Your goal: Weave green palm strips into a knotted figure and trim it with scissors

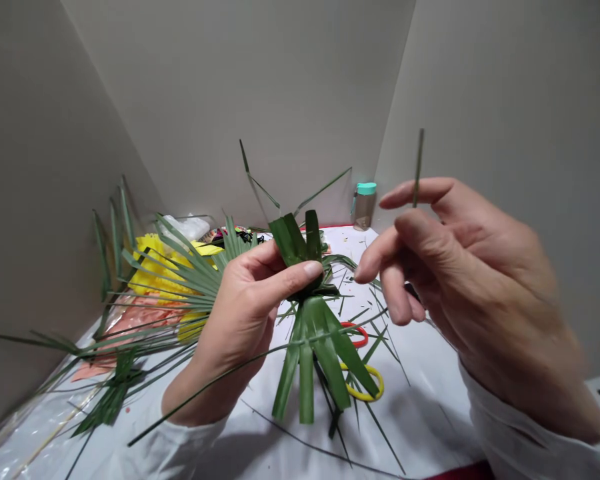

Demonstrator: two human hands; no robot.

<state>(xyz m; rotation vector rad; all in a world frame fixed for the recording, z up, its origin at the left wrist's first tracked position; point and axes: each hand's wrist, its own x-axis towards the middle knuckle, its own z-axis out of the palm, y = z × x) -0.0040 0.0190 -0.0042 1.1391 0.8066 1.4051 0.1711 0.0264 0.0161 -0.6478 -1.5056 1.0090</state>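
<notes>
L hand (243, 313) grips a woven palm-leaf bundle (307, 300) at its knot, thumb pressed across the front, fingers wrapped behind; the bundle is held up above the table, w/ short leaf ends sticking up and longer strips fanning down. R hand (460, 280) is raised just beside it, not touching the bundle, pinching a thin leaf strip (419, 167) btwn index and middle fingers, strip pointing nearly straight up; other fingers loosely curled.

Under the bundle on the white table cover (430, 413): yellow-handled scissors (365, 383) and a red loop (357, 333). To the L lies a fan palm frond (180, 273) over yellow and pink sheets. Teal-capped bottle (364, 207) stands at the back corner.
</notes>
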